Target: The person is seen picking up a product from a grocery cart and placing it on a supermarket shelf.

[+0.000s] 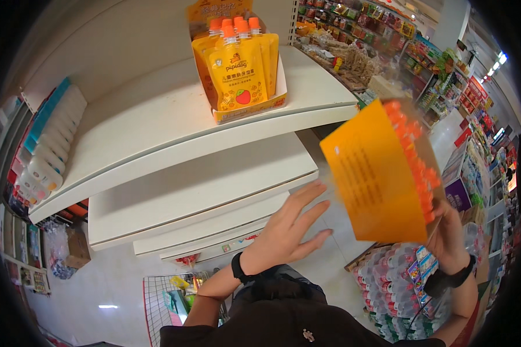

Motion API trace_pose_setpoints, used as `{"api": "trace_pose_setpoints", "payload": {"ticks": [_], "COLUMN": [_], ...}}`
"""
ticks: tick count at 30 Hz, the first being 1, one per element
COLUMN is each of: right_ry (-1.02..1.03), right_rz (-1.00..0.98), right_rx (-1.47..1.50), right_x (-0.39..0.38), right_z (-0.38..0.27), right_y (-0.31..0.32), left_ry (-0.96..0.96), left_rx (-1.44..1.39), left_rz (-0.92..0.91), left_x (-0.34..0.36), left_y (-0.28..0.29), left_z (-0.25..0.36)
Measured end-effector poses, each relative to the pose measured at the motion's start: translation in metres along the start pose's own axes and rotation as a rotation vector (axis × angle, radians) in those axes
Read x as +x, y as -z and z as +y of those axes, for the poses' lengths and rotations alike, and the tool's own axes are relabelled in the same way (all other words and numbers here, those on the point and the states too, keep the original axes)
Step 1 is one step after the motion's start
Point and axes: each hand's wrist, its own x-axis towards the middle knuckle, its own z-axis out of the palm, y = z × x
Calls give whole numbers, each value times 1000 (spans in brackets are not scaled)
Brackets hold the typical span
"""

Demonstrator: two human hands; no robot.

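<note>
My right hand [447,236] grips the lower right corner of a yellow cardboard display box [371,176], held tilted in the air right of the shelves. A row of orange caps [414,156] runs along the box's open side; the pouches under them are mostly hidden. Empty, with its fingers spread, my left hand [286,231] hovers left of the box, apart from it, in front of the lower shelves. On the white top shelf [150,124] stands an open display carton [252,111] with several upright yellow spouted pouches [240,72], orange-capped, a strawberry printed on the front one.
White bottles [55,141] line the shelf's left end. Below are stepped white lower shelves [202,188]. A wire shopping cart [156,306] with goods stands at my lower left. Stacked packs of bottles [388,277] rise at lower right. A carton [77,251] sits on the floor at left.
</note>
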Motion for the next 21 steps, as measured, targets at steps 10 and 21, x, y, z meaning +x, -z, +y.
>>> {"api": "trace_pose_setpoints", "payload": {"ticks": [10, 21], "right_ry": [82, 101], "right_rz": [-142, -372], "right_rx": [-84, -548], "right_x": [16, 67], "right_z": [-50, -100], "right_y": [-21, -82], "left_ry": [-187, -191], "left_rx": [96, 222], "left_rz": [27, 144], "left_x": [68, 111], "left_y": [-41, -15], "left_z": [-17, -40]}}
